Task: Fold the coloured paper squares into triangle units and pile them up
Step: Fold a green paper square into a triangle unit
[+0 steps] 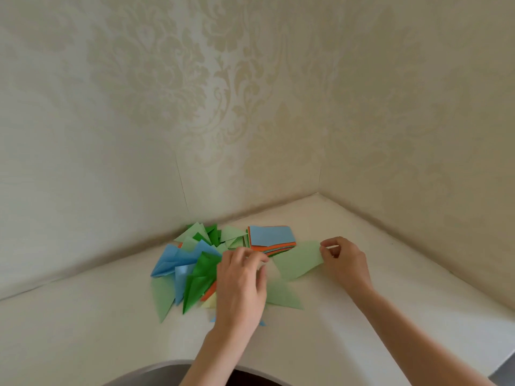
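Between the two hands, on the white counter (348,316) near the wall corner, a pale green paper sheet (298,260) is being worked into a fold. The right hand (344,260) is pinching the sheet's far right corner between thumb and fingertips, lifting that edge a little off the surface. The left hand (241,285) is lying over the sheet's left part with fingers curled at its near-left edge; whether it is pinching the paper or only pressing it flat cannot be told from this view. To do this step well, the judgement is that the right corner should be carried across to meet the opposite corner exactly before any crease is pressed, with the left hand pinning the sheet so it is not sliding; a corner set askew would likely be giving a lopsided triangle. Just behind the sheet, the stack of unfolded squares (271,236) is sitting, blue on top with orange edges showing. Left of the left hand, and partly under it, the pile of folded triangle units (192,268) in blue, dark green and pale green is spreading loosely, so the finished piece is having only a short way to go.
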`<move>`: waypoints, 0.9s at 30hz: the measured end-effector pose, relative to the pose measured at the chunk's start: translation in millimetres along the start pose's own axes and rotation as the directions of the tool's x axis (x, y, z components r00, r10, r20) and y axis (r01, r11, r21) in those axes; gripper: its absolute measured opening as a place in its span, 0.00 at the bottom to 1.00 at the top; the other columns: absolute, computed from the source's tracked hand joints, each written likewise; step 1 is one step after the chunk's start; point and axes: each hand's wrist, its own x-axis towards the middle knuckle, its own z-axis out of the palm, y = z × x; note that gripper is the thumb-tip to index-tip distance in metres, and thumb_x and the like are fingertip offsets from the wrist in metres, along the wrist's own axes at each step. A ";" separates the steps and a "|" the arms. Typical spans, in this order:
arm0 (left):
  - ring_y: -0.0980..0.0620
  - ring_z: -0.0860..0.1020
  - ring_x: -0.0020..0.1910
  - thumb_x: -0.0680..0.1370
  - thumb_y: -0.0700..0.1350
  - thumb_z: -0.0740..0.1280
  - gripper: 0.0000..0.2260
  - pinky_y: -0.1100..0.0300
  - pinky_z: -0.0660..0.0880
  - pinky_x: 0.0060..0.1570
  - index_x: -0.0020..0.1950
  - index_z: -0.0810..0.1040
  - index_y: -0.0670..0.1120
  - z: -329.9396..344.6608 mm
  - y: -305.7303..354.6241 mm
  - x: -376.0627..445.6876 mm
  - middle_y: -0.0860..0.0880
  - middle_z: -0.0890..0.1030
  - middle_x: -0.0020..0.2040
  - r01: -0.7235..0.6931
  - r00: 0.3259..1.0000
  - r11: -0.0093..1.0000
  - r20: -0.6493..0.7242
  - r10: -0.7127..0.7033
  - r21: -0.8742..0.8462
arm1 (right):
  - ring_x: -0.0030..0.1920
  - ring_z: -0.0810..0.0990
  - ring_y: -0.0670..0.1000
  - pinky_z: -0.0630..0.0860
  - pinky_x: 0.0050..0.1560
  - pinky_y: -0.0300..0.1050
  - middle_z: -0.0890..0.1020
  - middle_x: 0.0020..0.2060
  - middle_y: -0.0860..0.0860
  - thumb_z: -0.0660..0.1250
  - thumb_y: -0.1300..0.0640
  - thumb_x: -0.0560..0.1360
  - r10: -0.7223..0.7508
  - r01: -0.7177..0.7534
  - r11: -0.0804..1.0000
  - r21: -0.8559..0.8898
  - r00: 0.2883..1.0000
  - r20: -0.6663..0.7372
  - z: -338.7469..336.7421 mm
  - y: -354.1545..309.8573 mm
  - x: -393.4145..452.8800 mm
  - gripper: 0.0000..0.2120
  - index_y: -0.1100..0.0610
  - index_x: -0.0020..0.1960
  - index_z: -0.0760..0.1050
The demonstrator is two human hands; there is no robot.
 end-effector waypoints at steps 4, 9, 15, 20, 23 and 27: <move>0.52 0.72 0.50 0.70 0.48 0.72 0.10 0.56 0.72 0.48 0.49 0.77 0.50 18.8 30.9 -13.8 0.55 0.74 0.49 -0.085 0.987 0.990 0.129 0.100 -0.116 | 0.39 0.77 0.47 0.69 0.33 0.37 0.81 0.39 0.48 0.64 0.58 0.76 0.032 -0.030 0.999 0.043 0.998 -0.057 -27.4 11.3 -0.8 0.07 0.51 0.47 0.80; 0.53 0.72 0.53 0.69 0.51 0.70 0.15 0.59 0.70 0.50 0.54 0.75 0.52 43.8 59.4 -28.0 0.56 0.74 0.53 -0.154 0.951 0.977 0.247 0.186 -0.145 | 0.37 0.75 0.42 0.67 0.31 0.35 0.81 0.38 0.46 0.65 0.58 0.75 0.080 -0.077 0.996 0.048 0.995 -0.065 -57.9 27.1 -6.2 0.07 0.50 0.45 0.81; 0.55 0.72 0.52 0.69 0.43 0.71 0.11 0.61 0.68 0.48 0.50 0.77 0.51 58.4 67.9 -33.5 0.57 0.76 0.51 -0.143 0.939 0.973 0.285 0.192 -0.183 | 0.39 0.77 0.43 0.68 0.34 0.30 0.80 0.36 0.44 0.67 0.56 0.76 0.069 -0.070 0.997 -0.014 0.997 -0.025 -72.5 45.9 -15.3 0.05 0.51 0.44 0.81; 0.54 0.73 0.48 0.72 0.47 0.70 0.03 0.61 0.67 0.46 0.44 0.79 0.53 60.1 69.2 -33.2 0.59 0.78 0.46 -0.124 0.935 0.978 0.311 0.172 -0.168 | 0.40 0.78 0.44 0.71 0.39 0.35 0.81 0.42 0.45 0.67 0.56 0.75 -0.055 0.053 0.986 -0.159 0.998 -0.012 -70.2 54.0 -23.3 0.05 0.48 0.45 0.80; 0.55 0.73 0.47 0.73 0.48 0.70 0.01 0.60 0.67 0.46 0.44 0.79 0.54 61.5 68.2 -33.8 0.59 0.78 0.46 -0.097 0.935 0.981 0.324 0.147 -0.165 | 0.42 0.75 0.42 0.68 0.41 0.29 0.76 0.46 0.43 0.68 0.59 0.73 -0.291 0.282 0.935 -0.214 0.957 -0.009 -70.9 54.2 -34.0 0.08 0.47 0.48 0.79; 0.56 0.72 0.47 0.73 0.51 0.69 0.03 0.59 0.66 0.46 0.42 0.79 0.54 64.1 65.7 -32.5 0.60 0.79 0.45 -0.025 0.944 0.982 0.320 0.085 -0.187 | 0.43 0.77 0.42 0.71 0.43 0.30 0.77 0.42 0.41 0.70 0.50 0.73 -0.523 0.567 0.811 -0.149 0.814 0.253 -71.0 50.0 -54.2 0.05 0.48 0.49 0.79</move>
